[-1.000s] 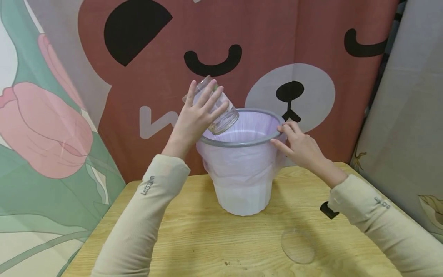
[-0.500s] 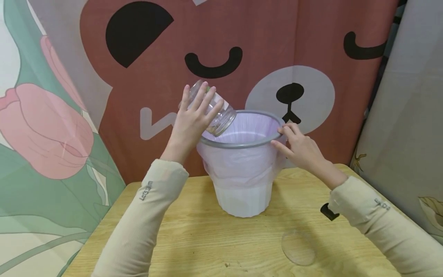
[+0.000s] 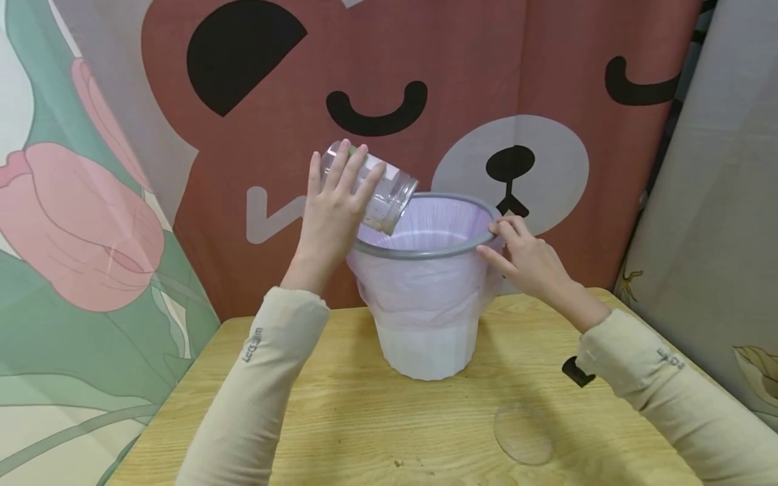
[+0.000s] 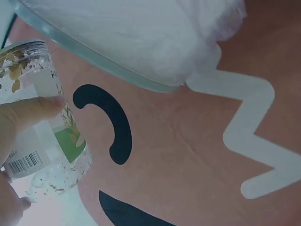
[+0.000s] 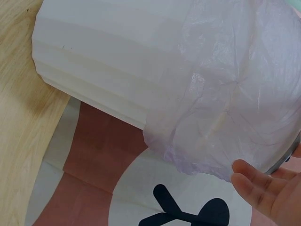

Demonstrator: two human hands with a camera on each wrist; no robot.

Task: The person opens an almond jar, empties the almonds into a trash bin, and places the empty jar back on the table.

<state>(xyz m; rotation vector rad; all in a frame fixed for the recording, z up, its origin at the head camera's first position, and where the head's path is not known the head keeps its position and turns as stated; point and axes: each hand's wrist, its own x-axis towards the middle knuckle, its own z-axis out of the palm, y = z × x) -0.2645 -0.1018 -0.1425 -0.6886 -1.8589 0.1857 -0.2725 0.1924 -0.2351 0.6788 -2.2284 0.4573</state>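
Observation:
My left hand (image 3: 333,219) grips a clear jar (image 3: 381,192), tilted with its mouth low and over the left side of a white trash can (image 3: 425,347). Brown flakes (image 4: 16,70) cling inside near the jar's mouth, and the left wrist view shows a barcode and green patch on its label (image 4: 28,146). A translucent purple bag (image 5: 211,94) lines the can and hangs over its outside under a grey rim (image 3: 419,254). At the can's right side, my right hand (image 3: 529,256) holds the rim between thumb and fingers; some fingertips are hidden.
A clear round lid (image 3: 524,433) lies on the wooden table (image 3: 340,418), front right of the can. Small dark crumbs (image 3: 398,463) are near the front. Beside the right sleeve is a black object (image 3: 577,372). A bear-print curtain (image 3: 377,40) hangs close behind.
My left hand has shifted slightly left and turned the jar, so its mouth faces more to the right and less downward. The right hand keeps its place on the rim.

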